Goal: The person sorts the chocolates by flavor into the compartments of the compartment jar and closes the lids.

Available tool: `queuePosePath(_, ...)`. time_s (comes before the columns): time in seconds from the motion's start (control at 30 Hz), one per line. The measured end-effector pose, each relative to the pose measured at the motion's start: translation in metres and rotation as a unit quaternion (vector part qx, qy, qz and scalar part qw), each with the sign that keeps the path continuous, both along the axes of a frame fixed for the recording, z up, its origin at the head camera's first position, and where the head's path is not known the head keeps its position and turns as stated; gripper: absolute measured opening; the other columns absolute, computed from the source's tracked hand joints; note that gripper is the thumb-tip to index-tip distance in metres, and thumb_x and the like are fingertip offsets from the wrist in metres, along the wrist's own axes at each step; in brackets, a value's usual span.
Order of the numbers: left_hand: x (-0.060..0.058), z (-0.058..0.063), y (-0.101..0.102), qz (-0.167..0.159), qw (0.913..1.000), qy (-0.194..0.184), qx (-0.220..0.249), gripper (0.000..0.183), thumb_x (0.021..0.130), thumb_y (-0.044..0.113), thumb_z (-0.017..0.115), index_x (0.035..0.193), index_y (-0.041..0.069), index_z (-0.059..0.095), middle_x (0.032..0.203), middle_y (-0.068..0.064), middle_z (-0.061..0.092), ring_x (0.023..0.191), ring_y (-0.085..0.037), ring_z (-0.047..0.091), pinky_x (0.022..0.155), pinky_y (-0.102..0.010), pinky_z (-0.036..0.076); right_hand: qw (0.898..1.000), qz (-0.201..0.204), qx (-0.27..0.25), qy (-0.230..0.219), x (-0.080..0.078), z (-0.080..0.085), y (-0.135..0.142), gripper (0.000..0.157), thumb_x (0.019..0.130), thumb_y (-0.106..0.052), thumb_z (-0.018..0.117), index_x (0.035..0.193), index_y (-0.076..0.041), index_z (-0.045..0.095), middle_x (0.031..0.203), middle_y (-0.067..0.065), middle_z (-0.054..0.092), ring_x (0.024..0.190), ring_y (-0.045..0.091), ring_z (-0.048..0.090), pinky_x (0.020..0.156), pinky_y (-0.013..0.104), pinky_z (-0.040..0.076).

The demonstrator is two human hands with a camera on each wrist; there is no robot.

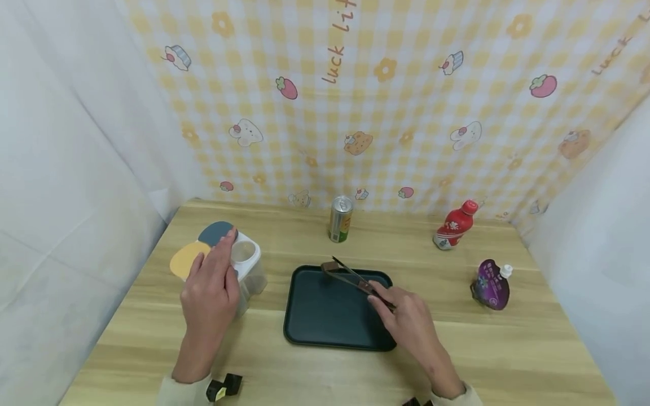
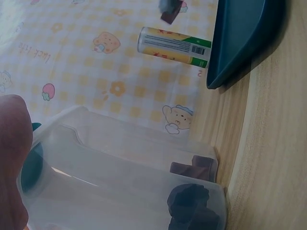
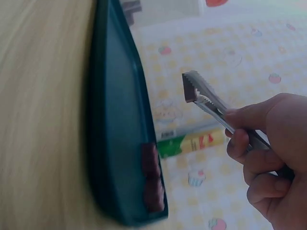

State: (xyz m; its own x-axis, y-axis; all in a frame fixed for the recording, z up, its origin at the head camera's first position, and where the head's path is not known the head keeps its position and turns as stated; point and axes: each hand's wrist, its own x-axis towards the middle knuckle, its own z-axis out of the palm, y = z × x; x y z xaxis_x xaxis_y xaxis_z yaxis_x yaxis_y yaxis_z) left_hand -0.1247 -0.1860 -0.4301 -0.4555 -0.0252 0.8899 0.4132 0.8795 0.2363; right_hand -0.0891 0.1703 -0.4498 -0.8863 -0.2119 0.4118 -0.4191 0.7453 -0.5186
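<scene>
My left hand (image 1: 210,287) lies over a clear plastic container (image 1: 249,268), its straight fingers reaching a raised blue lid flap (image 1: 215,231); a yellow flap (image 1: 185,258) sticks out beside it. Dark brown pieces (image 2: 189,201) sit inside the container (image 2: 120,158). My right hand (image 1: 408,321) grips metal tongs (image 1: 355,279) above a dark tray (image 1: 330,316). The tong tips pinch a small brown piece (image 1: 329,266) over the tray's far edge. In the right wrist view the brown piece (image 3: 190,92) shows between the tongs (image 3: 208,98), held off the tray (image 3: 115,120).
A green and yellow can (image 1: 340,219) stands behind the tray. At the back right stands a red bottle (image 1: 454,225), and a purple spouted pouch (image 1: 491,285) stands nearer the right edge. Brownish shapes (image 3: 151,177) show at the tray's rim. A checked cloth wall closes the back.
</scene>
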Motion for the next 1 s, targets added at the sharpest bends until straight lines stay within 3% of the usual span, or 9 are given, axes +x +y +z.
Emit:
queuePosePath(0.23, -0.003, 0.004, -0.002, 0.005, 1.0, -0.002, 0.002, 0.047, 0.098, 0.015, 0.044, 0.14, 0.011, 0.066, 0.126, -0.008, 0.072, 0.102, -0.035, 0.073, 0.086, -0.067, 0.052, 0.997, 0.053, -0.027, 0.041, -0.019, 0.013, -0.031, 0.036, 0.094, -0.016, 0.078, 0.128, -0.007, 0.074, 0.063, -0.017, 0.044, 0.05, -0.001, 0.033, 0.045, 0.02, 0.032)
queuePosePath(0.33, -0.002, 0.002, -0.001, 0.006, 1.0, -0.007, 0.001, 0.048, 0.098, 0.015, 0.044, 0.141, 0.012, 0.065, 0.126, -0.009, 0.072, 0.102, -0.034, 0.073, 0.087, -0.066, 0.052, 0.995, 0.069, -0.035, 0.058, -0.024, 0.02, -0.045, 0.035, 0.094, -0.017, 0.077, 0.128, -0.007, 0.074, 0.069, -0.012, 0.06, 0.056, 0.001, 0.046, 0.05, 0.021, 0.04)
queuePosePath(0.5, 0.0, 0.001, 0.0, 0.002, 0.9999, -0.015, 0.003, 0.048, 0.099, 0.015, 0.044, 0.142, 0.012, 0.064, 0.127, -0.008, 0.071, 0.104, -0.034, 0.073, 0.088, -0.066, 0.052, 0.991, 0.09, -0.057, 0.076, -0.032, 0.03, -0.067, 0.033, 0.095, -0.016, 0.075, 0.127, -0.007, 0.074, 0.084, -0.002, 0.074, 0.065, 0.004, 0.06, 0.056, 0.023, 0.049)
queuePosePath(0.77, 0.0, 0.001, 0.001, 0.004, 0.9998, -0.016, 0.008, 0.046, 0.1, 0.015, 0.043, 0.142, 0.011, 0.065, 0.131, -0.005, 0.07, 0.105, -0.033, 0.072, 0.089, -0.066, 0.052, 0.988, 0.113, -0.064, 0.084, -0.041, 0.041, -0.097, 0.032, 0.097, -0.018, 0.074, 0.128, -0.009, 0.074, 0.071, -0.008, 0.062, 0.056, 0.003, 0.046, 0.052, 0.022, 0.042)
queuePosePath(1.0, -0.001, -0.001, 0.003, 0.013, 0.9999, 0.0, 0.01, 0.045, 0.1, 0.013, 0.044, 0.139, 0.009, 0.067, 0.128, -0.005, 0.071, 0.102, -0.033, 0.073, 0.087, -0.065, 0.053, 0.986, 0.135, -0.053, 0.083, -0.043, 0.045, -0.114, 0.033, 0.097, -0.019, 0.074, 0.128, -0.008, 0.074, 0.091, 0.001, 0.076, 0.059, 0.002, 0.053, 0.053, 0.018, 0.044)
